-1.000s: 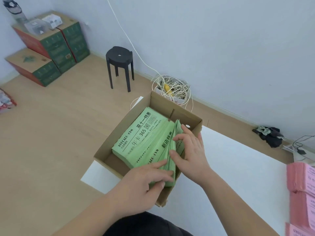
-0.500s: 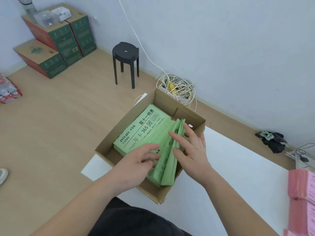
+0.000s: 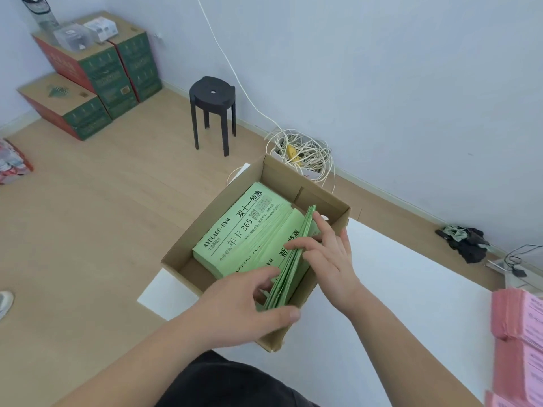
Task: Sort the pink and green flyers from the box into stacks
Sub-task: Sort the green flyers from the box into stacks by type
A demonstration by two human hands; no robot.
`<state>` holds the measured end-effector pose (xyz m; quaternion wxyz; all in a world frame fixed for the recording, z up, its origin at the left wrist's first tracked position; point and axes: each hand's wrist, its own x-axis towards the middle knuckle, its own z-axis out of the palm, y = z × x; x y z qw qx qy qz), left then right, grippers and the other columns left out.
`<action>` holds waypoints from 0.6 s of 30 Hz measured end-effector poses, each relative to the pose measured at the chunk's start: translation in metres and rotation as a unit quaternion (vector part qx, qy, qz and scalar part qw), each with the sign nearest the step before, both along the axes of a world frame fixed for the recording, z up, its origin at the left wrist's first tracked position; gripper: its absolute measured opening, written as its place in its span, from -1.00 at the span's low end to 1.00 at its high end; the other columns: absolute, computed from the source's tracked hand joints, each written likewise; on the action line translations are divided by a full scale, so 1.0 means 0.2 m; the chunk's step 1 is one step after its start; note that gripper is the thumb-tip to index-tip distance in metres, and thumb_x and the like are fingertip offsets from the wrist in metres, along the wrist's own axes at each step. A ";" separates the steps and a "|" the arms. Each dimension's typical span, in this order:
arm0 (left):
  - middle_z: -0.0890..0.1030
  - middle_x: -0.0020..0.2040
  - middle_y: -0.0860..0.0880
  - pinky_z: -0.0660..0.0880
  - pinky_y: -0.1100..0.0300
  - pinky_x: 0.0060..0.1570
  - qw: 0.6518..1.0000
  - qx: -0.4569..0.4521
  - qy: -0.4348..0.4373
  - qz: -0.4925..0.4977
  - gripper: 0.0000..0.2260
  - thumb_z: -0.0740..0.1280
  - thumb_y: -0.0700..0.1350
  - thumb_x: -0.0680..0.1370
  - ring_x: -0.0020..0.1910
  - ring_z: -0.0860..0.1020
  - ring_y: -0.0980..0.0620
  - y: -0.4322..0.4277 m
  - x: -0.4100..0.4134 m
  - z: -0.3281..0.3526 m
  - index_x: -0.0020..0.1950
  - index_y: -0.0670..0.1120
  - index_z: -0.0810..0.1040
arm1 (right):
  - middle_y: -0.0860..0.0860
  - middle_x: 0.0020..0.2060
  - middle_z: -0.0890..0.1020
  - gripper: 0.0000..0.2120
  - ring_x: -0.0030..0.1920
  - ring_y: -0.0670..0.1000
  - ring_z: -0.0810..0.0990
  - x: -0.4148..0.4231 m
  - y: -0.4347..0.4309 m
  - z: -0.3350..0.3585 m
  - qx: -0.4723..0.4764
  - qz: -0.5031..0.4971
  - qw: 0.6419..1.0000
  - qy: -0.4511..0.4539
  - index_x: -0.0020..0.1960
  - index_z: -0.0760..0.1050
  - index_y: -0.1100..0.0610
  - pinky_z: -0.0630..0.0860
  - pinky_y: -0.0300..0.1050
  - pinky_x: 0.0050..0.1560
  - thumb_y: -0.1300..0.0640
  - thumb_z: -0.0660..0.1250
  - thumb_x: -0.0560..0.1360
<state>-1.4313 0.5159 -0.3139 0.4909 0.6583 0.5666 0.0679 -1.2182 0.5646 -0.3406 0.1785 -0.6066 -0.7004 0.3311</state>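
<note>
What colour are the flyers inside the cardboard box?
The flyers are light green with black print; the head view shows it.

L hand [image 3: 235, 304], R hand [image 3: 332, 257] on flyers [image 3: 235, 239]

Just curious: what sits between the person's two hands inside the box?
Green flyers standing on edge, with the left hand and right hand either side; head view.

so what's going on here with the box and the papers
A person is working through a cardboard box of green flyers on a white table. The left hand grips the near end of a bundle standing on edge inside, while the right hand lays straight fingers across its top. Nothing is lifted out yet. Pink flyers sit stacked at the table's right edge.
</note>
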 end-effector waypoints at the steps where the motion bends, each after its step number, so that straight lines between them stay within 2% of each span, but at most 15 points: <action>1: 0.54 0.22 0.29 0.53 0.15 0.19 0.998 0.044 0.049 -0.019 -0.31 0.32 0.46 0.42 0.14 0.55 0.25 -0.01 0.03 -0.01 0.51 0.29 0.32 | -0.13 0.63 0.08 -0.46 0.49 -0.18 0.16 0.00 0.00 0.00 -0.005 0.004 1.000 -0.004 0.12 0.58 -0.36 -0.45 -0.20 0.50 -0.19 -0.12 0.44; 3: 0.59 0.13 0.22 0.56 0.11 0.08 0.985 0.133 0.111 0.001 -0.48 0.28 0.27 0.56 0.07 0.58 0.15 -0.03 0.07 -0.05 0.51 0.23 0.33 | -0.12 0.63 0.06 -0.46 0.49 -0.13 0.19 0.00 0.01 0.02 -0.016 0.020 0.999 -0.024 0.16 0.50 -0.45 -0.45 -0.14 0.52 -0.17 -0.14 0.39; 6: 0.65 0.08 0.15 0.56 0.09 0.01 0.976 0.178 0.116 0.050 -0.59 0.22 0.06 0.63 -0.02 0.60 0.09 -0.04 0.10 -0.10 0.49 0.18 0.40 | -0.10 0.64 0.01 -0.44 0.48 -0.12 0.20 0.00 0.00 0.02 -0.016 0.044 0.996 -0.071 0.23 0.45 -0.45 -0.43 -0.07 0.54 0.00 0.01 0.37; 9: 0.59 0.25 0.21 0.53 0.19 0.14 0.978 0.177 0.050 0.097 -0.63 0.24 -0.02 0.64 0.09 0.53 0.24 -0.03 0.11 -0.05 0.44 0.17 0.46 | -0.03 0.64 -0.04 -0.46 0.56 0.03 0.14 0.01 -0.01 0.02 0.015 0.045 0.996 -0.074 0.28 0.44 -0.32 -0.24 0.07 0.60 0.16 0.19 0.42; 11: 0.53 0.23 0.28 0.44 0.39 0.19 0.976 0.196 0.013 0.092 -0.64 0.24 -0.08 0.64 0.13 0.42 0.42 0.02 0.10 0.02 0.44 0.12 0.49 | -0.02 0.64 -0.04 -0.58 0.60 0.10 -0.01 0.02 0.01 0.08 0.051 0.023 0.997 -0.062 0.21 0.48 -0.26 -0.08 0.13 0.59 0.19 0.32 0.50; 12: 0.51 0.20 0.32 0.38 0.50 0.17 0.975 0.207 0.000 0.081 -0.64 0.23 -0.10 0.64 0.14 0.38 0.51 0.04 0.09 0.07 0.43 0.12 0.49 | -0.04 0.64 0.00 -0.64 0.62 0.08 -0.07 0.04 0.03 0.12 0.086 0.021 0.993 -0.076 0.16 0.50 -0.23 -0.07 0.13 0.57 0.19 0.37 0.51; 13: 0.49 0.17 0.37 0.35 0.54 0.16 0.974 0.215 -0.014 0.068 -0.64 0.23 -0.11 0.65 0.16 0.35 0.56 0.06 0.08 0.12 0.42 0.14 0.50 | -0.06 0.63 0.07 -0.69 0.63 0.08 -0.10 0.06 0.05 0.18 0.125 0.029 0.987 -0.094 0.11 0.51 -0.18 -0.09 0.15 0.56 0.19 0.40 0.51; 14: 0.49 0.16 0.41 0.37 0.51 0.17 0.974 0.220 -0.024 0.053 -0.64 0.23 -0.11 0.65 0.19 0.35 0.57 0.09 0.08 0.18 0.41 0.17 0.50 | -0.08 0.60 0.19 -0.73 0.63 0.09 -0.05 0.08 0.06 0.25 0.158 0.042 0.981 -0.102 0.08 0.51 -0.13 -0.10 0.18 0.57 0.21 0.42 0.50; 15: 0.48 0.16 0.46 0.38 0.48 0.19 0.971 0.232 -0.031 0.037 -0.65 0.24 -0.10 0.65 0.22 0.35 0.55 0.11 0.08 0.24 0.41 0.19 0.49 | -0.10 0.51 0.36 -0.75 0.61 0.09 0.08 0.11 0.08 0.32 0.182 0.051 0.976 -0.103 0.05 0.50 -0.08 -0.11 0.21 0.58 0.24 0.41 0.50; 16: 0.46 0.15 0.52 0.36 0.50 0.20 0.966 0.253 -0.040 0.026 -0.64 0.25 -0.10 0.65 0.23 0.36 0.54 0.12 0.09 0.30 0.40 0.20 0.49 | -0.12 0.34 0.54 -0.76 0.52 0.06 0.29 0.14 0.09 0.39 0.201 0.052 0.972 -0.108 0.03 0.49 -0.05 -0.09 0.21 0.59 0.27 0.38 0.50; 17: 0.45 0.13 0.57 0.31 0.56 0.17 0.958 0.280 -0.051 0.022 -0.64 0.27 -0.11 0.64 0.21 0.37 0.53 0.14 0.10 0.35 0.39 0.22 0.49 | -0.15 0.11 0.62 -0.76 0.33 0.02 0.48 0.18 0.09 0.46 0.221 0.047 0.967 -0.122 0.02 0.48 -0.03 -0.02 0.20 0.59 0.28 0.35 0.49; 18: 0.44 0.12 0.60 0.30 0.58 0.11 0.952 0.299 -0.064 0.027 -0.63 0.29 -0.10 0.64 0.17 0.40 0.51 0.15 0.11 0.39 0.38 0.26 0.47 | -0.17 -0.07 0.62 -0.77 0.11 0.01 0.55 0.22 0.08 0.53 0.239 0.040 0.959 -0.145 0.03 0.47 -0.03 0.10 0.15 0.57 0.27 0.33 0.48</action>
